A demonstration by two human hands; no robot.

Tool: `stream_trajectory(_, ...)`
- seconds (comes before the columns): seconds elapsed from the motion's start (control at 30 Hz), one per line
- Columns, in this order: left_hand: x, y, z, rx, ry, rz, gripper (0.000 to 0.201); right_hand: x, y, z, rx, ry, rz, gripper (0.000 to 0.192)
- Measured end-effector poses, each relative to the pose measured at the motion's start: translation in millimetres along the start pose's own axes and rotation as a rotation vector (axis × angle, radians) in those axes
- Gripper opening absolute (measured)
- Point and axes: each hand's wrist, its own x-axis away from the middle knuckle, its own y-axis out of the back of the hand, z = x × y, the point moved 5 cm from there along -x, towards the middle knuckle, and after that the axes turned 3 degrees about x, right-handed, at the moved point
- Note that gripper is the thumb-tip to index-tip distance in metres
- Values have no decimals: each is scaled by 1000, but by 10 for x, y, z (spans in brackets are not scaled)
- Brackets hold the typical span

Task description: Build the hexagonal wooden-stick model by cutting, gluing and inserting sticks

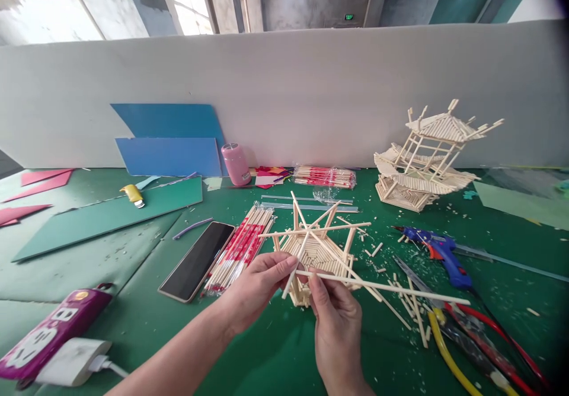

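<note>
A small hexagonal frame of wooden sticks (316, 252) is lifted just above the green table (267, 354), with sticks poking out of it like spokes. My left hand (258, 286) pinches its near left edge. My right hand (335, 325) grips a long loose stick (400, 289) that runs off to the right and lies against the frame's front. A finished stick pagoda (424, 159) stands at the back right.
A bundle of wrapped chopsticks (240, 248) and a phone (195, 261) lie left of the frame. A blue glue gun (440, 252), cutters with red and yellow handles (462, 337) and loose stick offcuts lie right. A pink cup (235, 163), blue sheets and a power strip (53, 331) are further off.
</note>
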Motion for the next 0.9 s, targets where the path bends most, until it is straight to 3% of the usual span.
stream_trajectory(0.43,9,-17,-5,2,11,-11,22,-2,-10,-33,-84,-8,25,9)
stream_trajectory(0.6,32,17,-29,-145,-27,-56,28,-11,-10,-41,-61,-21,8,9)
stream_trajectory(0.73,156,64,-183,-533,-194,-222,29,-10,-3,-56,-23,-27,-7,9)
stream_trajectory(0.9,379,-79,-489,-976,-629,-312,13,-19,-1,-34,34,-3,-7,10)
